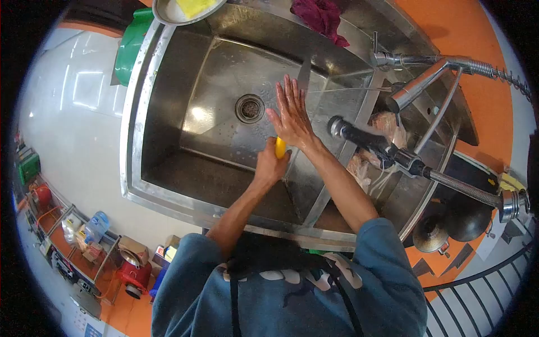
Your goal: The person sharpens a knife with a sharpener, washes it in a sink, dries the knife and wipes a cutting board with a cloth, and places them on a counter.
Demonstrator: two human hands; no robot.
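Over the left basin of the steel sink (168, 163), my left hand (271, 164) is closed around the yellow handle of a knife (305, 73). The blade points away from me, and its upper part shows beyond my right hand (292, 115). That hand is wet and stretched flat along the blade, fingers extended, hiding the middle of the knife. Whether the palm presses on the steel I cannot tell. A thin line, perhaps a water stream, runs from the blade toward the faucet side. The drain (249, 108) is left of my hands.
A black spray head (359, 135) on a metal hose and a steel faucet (415, 87) reach over the right side. Plastic-wrapped items (387, 129) lie in the right basin. A metal bowl (185, 11) with a yellow sponge (193, 5) and a maroon cloth (320, 19) are at the far rim.
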